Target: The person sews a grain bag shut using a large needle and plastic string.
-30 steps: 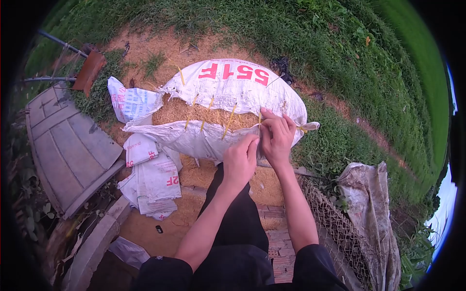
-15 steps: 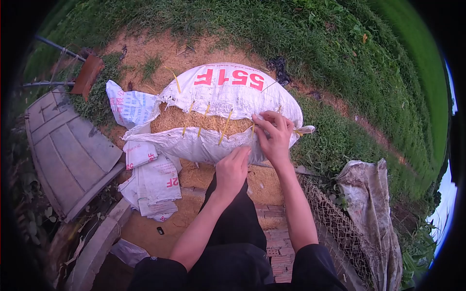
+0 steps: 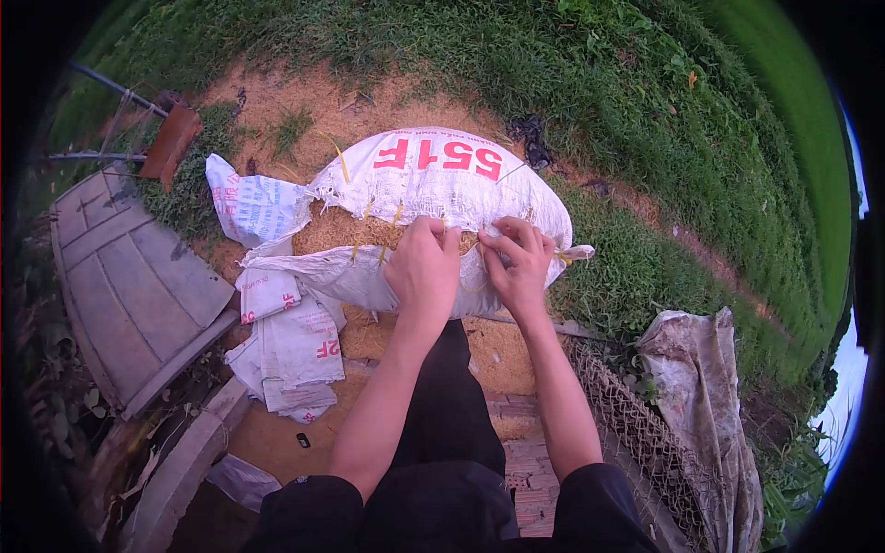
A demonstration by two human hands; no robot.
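Note:
A white woven sack (image 3: 544, 198) printed "551F" in red lies on its side, with a long slit along it. Tan husk (image 3: 341, 230) shows in the slit, and strands of yellow twine (image 3: 396, 215) cross between its two edges. Over the middle of the slit, my left hand (image 3: 424, 272) is closed, fingertips pinched on a twine strand at the upper edge. My right hand (image 3: 518, 263) pinches twine just right of it, near the slit's right end. Both hands partly cover the strands and the lower edge.
Folded white sacks (image 3: 295, 355) lie at the lower left, beside a grey slatted panel (image 3: 143, 276). Wire mesh (image 3: 636, 433) and a dirty tarp (image 3: 696, 396) are at the right. Grass (image 3: 636, 120) grows beyond the sack; bricks (image 3: 535, 488) lie below.
My left hand has moved up from below the sack's lower edge to the slit's upper edge. My right hand stays nearly in place, still pinching.

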